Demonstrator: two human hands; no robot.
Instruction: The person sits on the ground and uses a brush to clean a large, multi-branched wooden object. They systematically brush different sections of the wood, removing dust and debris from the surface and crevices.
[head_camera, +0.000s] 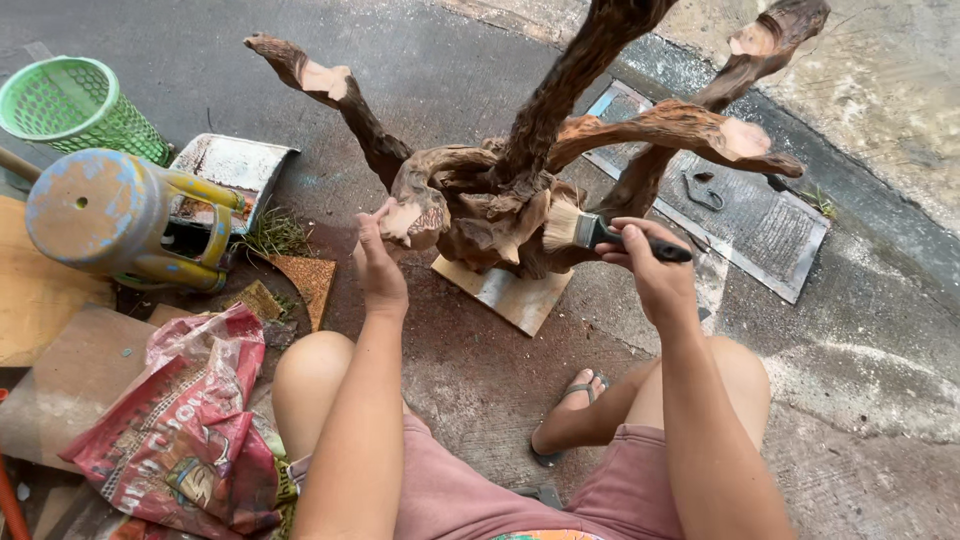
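Driftwood (520, 190) gnarled, reddish-brown, branching, on wooden base (510, 295).

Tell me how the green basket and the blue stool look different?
The green plastic mesh basket stands with its open mouth facing up, while the round blue stool with yellow legs lies tipped on its side. The basket is full of small holes; the stool's seat is solid with one small centre hole. The basket looks clean and bright; the stool's paint is worn and patchy. Both are round and sit at the person's left.
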